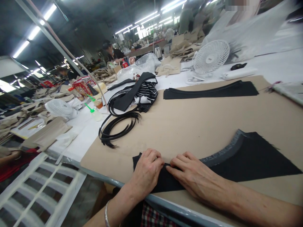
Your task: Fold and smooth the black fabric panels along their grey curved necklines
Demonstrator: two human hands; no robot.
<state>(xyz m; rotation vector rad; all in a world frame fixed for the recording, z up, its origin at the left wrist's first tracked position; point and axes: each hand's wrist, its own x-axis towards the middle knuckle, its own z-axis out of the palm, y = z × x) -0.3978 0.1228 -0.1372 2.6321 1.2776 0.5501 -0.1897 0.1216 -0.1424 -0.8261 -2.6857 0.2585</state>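
Observation:
A black fabric piece with a curved upper edge lies along the front of the table. A dark grey strip with a frayed edge follows that curve. With fingers bent and pressed together, my left hand grips the fabric's edge near its left end. Close beside it, my right hand is also closed on the folded edge, its fingertips pressing the cloth. The fingertips of both hands are partly hidden.
Brown paper covers the table. Behind lie stacked black fabric strips, coiled black strips and a striped dark bundle. A white fan, a green-tipped bottle and a white rack stand around. Other people work farther back.

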